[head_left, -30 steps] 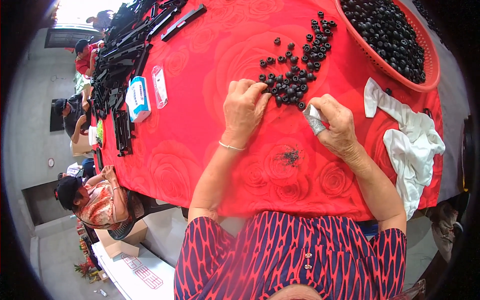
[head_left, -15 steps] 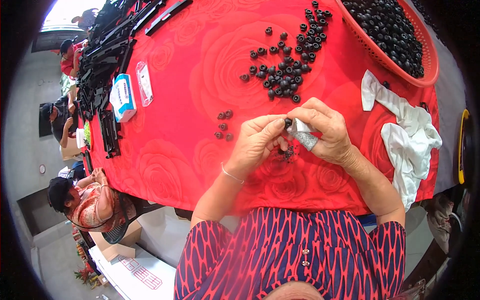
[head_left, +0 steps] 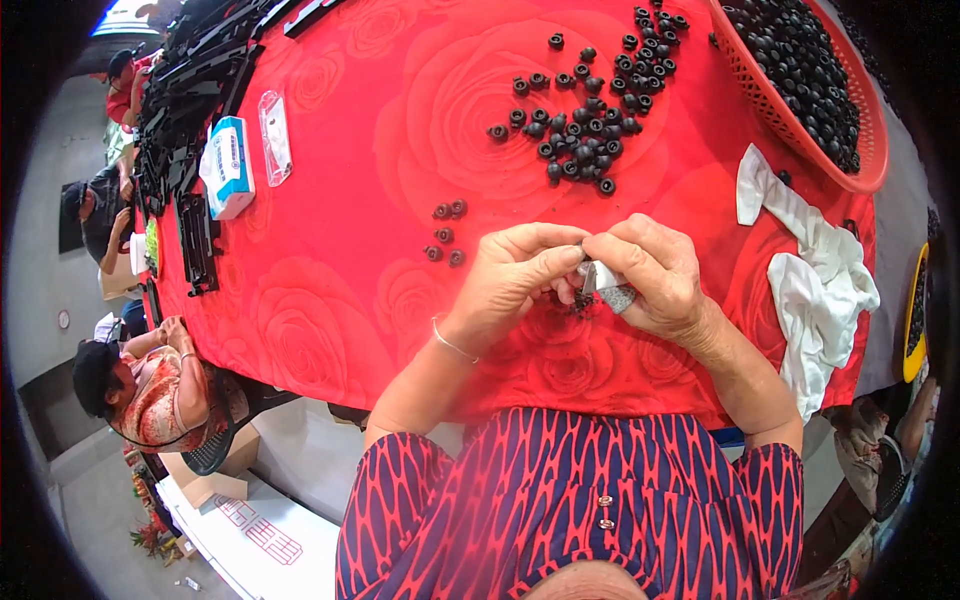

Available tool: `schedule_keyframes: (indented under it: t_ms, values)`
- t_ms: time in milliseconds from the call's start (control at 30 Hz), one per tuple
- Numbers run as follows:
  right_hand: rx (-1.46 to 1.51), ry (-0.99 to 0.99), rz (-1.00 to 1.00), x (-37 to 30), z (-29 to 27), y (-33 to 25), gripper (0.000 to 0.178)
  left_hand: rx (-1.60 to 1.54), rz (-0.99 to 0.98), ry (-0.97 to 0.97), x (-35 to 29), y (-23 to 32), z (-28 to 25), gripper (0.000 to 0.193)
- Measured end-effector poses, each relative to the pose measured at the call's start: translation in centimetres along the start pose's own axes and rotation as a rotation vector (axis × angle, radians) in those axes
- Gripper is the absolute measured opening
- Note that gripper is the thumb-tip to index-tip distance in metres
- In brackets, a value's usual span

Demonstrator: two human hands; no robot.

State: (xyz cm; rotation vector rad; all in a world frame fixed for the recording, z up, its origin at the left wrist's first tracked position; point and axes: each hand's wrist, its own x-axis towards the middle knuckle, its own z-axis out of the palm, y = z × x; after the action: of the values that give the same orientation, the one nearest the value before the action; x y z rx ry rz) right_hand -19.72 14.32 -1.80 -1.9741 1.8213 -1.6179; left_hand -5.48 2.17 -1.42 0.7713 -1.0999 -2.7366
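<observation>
Pinching with its thumb and forefinger, the left hand [head_left: 530, 270] holds a small dark cap [head_left: 581, 244], mostly hidden by the fingertips, right where the two hands meet. The right hand [head_left: 655, 275] is closed around a shiny, blade-like piece [head_left: 590, 278], with grey wrap [head_left: 618, 298] about its thumb. I cannot tell whether the edge touches the cap.

Taking that meeting point as the dial's centre, a cluster of caps [head_left: 585, 145] lies at 12 o'clock and five caps [head_left: 444, 235] sit apart at 10 o'clock. The heaped basket [head_left: 872, 165] stands at 1 to 2 o'clock, the white cloth [head_left: 820, 310] at 3. Dark crumbs [head_left: 582, 306] lie on the red tablecloth [head_left: 330, 180] at 6, just below the fingers.

Working well here, I'd judge, means bracing both hands together, keeping the left pinch firm and its fingertips behind the edge, and using short, light strokes while turning the cap.
</observation>
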Motion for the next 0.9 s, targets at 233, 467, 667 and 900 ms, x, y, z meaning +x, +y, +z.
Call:
schedule_keyframes:
  t_ms: [233, 467, 667, 900]
  values:
    - [0.122, -0.079, 0.081, -0.3, -0.2, 0.2, 0.037, 0.174, -0.032, -0.012, -0.3, 1.2, 0.1, 0.021]
    - [0.197, -0.100, 0.340, 0.4, -1.2, 0.2, 0.037, 0.012, 0.128, 0.027, -0.4, 0.7, 0.1, 0.022]
    - [0.146, -0.085, 0.369, 0.1, -0.6, -0.2, 0.040, 0.070, 0.173, 0.061, -0.3, 0.5, 0.3, 0.024]
    - [0.128, -0.075, 0.365, 0.1, -0.5, -0.1, 0.040, 0.071, 0.155, 0.066, -0.2, 0.3, 0.3, 0.024]
